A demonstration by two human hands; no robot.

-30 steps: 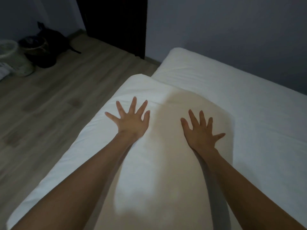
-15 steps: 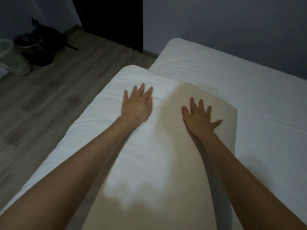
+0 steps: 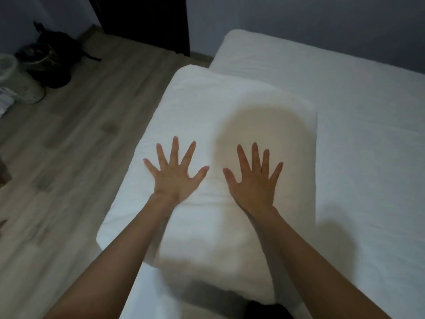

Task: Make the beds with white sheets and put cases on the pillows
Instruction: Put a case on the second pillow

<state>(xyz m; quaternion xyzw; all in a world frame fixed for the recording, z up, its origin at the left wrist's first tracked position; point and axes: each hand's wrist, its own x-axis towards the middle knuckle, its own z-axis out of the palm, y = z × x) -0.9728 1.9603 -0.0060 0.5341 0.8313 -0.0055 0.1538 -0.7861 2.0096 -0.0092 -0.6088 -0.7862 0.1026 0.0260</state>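
pillow cased in white, lying along bed's left edge near the head-end corner | left hand and right hand flat on top, side by side, fingers spread wide apart, gripping nothing; likely smoothing and flattening the case | sheet looks taut; dim light | bags on floor, well apart
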